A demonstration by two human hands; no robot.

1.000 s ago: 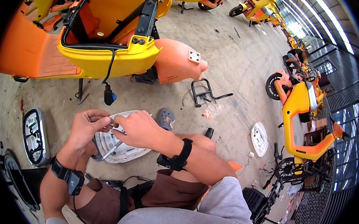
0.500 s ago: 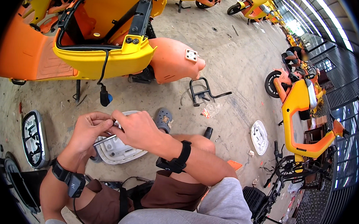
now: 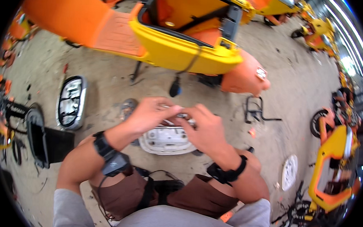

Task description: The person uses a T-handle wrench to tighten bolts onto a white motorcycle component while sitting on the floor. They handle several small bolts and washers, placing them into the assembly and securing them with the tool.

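Observation:
My left hand (image 3: 150, 115) and my right hand (image 3: 205, 129) meet fingertip to fingertip in front of me. Both are closed in a pinch on a small metallic-looking piece (image 3: 181, 115); blur and my fingers hide its kind. Just below lies a white plastic panel (image 3: 167, 149) on the floor, partly covered by my right hand. Beyond my hands, a black connector (image 3: 174, 88) with a blue spot hangs on a cable from a yellow and orange scooter body (image 3: 172, 47).
On the left lie a silver-rimmed housing (image 3: 72, 103) and a black bin-like part (image 3: 48, 141). A bent black metal frame (image 3: 255, 111) rests by the scooter's rear, with another white panel (image 3: 289, 172) farther right. More scooters (image 3: 330, 174) line the right side.
The view has swung left, so the scooter and panels sit farther right in it. My hands still pinch together over the white panel, my right forearm now more upright.

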